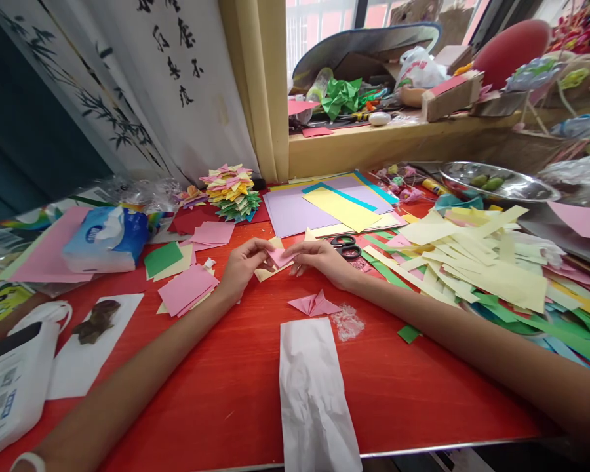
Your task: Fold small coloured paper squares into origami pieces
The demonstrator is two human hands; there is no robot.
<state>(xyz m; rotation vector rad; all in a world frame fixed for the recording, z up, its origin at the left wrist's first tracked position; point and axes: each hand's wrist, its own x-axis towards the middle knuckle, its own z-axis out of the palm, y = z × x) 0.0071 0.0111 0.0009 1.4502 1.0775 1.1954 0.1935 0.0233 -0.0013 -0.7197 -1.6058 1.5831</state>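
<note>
Both hands meet over the red table around a small piece of folded pink paper [279,257]. My left hand [248,262] pinches its left side between thumb and fingers. On the right side, the fingers of my right hand [319,259] are closed on the same paper. Beneath the hands, a pale yellow paper [265,275] shows in part. Closer to me lies a folded pink paper piece [314,303] with pointed ends. A stack of pink paper squares [187,290] rests left of my left hand, and black-handled scissors [347,247] lie just beyond my right wrist.
A white paper bag or sheet [311,387] lies at the front. Paper strips [486,255] heap up at right, near a metal bowl [499,181]. Toward the back stand a layered paper ornament [231,190] and purple sheets [290,210]. A tissue pack [108,239] sits at left.
</note>
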